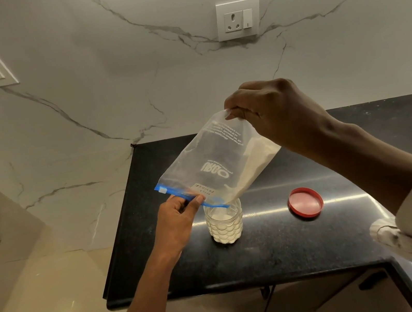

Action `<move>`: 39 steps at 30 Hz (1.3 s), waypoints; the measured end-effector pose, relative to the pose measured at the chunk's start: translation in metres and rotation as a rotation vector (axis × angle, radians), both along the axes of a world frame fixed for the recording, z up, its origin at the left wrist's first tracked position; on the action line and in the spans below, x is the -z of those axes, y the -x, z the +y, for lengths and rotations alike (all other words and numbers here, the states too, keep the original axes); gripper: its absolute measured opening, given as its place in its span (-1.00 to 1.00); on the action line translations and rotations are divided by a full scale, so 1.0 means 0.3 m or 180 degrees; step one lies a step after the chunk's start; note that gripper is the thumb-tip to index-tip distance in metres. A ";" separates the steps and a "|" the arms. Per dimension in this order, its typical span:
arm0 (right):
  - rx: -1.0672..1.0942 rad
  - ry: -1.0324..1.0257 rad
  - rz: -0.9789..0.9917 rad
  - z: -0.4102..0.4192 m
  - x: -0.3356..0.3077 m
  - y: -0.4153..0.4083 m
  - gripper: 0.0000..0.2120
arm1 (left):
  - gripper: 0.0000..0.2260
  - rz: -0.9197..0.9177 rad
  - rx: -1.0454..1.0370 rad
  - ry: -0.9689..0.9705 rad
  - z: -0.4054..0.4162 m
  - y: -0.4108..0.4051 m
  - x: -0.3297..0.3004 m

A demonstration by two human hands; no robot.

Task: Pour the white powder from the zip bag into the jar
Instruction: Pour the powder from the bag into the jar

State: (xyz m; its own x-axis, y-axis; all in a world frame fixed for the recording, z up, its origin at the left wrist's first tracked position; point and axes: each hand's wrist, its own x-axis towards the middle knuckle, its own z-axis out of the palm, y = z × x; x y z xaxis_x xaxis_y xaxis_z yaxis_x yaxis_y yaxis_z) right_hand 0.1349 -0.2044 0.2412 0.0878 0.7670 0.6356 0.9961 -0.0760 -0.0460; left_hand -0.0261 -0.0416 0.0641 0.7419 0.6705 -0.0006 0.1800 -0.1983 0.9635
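Two hands hold the zip bag (208, 161) in the air above the jar (225, 223), and the bag hangs upside down and tilted. Its long axis runs from the bottom corner, high and to the right, down to the blue zip edge (191, 195), low and to the left. The right hand (271, 115) pinches that upper corner between thumb and fingers, closed on the plastic. The left hand (179, 214) pinches the blue zip edge just beside the jar mouth, thumb on top, fingers under. The left hand is the nearer one to the jar; the right hand is well above it.

The white powder (253, 167) lies along the lower right side of the bag and narrows down to the open corner of the zip, which sits directly over the jar mouth and seems to touch its rim. The jar stands upright and already has powder inside, up to most of its height, I judge. So the pour is in progress, and what matters next is that the open corner stays over the mouth while the upper corner goes higher.

The jar stands on a black speckled counter (270, 251). A red lid (305, 202) lies apart on its right, inner side up. Behind is a white marble wall (106, 90) with two sockets, and a beige floor is at the left
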 end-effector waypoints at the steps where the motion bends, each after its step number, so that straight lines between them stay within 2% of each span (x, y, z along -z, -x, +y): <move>1: 0.0014 0.0043 0.0004 0.002 0.002 0.000 -0.83 | -0.97 0.0010 0.0006 -0.0003 -0.001 0.001 0.000; 39: -0.0001 0.0061 -0.0045 0.001 -0.024 0.006 -0.82 | -0.95 -0.0130 -0.0002 0.0023 -0.011 0.001 -0.018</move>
State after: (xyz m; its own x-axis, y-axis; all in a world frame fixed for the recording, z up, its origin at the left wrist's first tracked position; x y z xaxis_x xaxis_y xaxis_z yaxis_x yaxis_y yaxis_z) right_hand 0.1332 -0.2041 0.2485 0.0789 0.7792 0.6218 0.9966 -0.0765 -0.0305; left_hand -0.0264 -0.0449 0.0695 0.7411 0.6709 0.0249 0.1404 -0.1912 0.9715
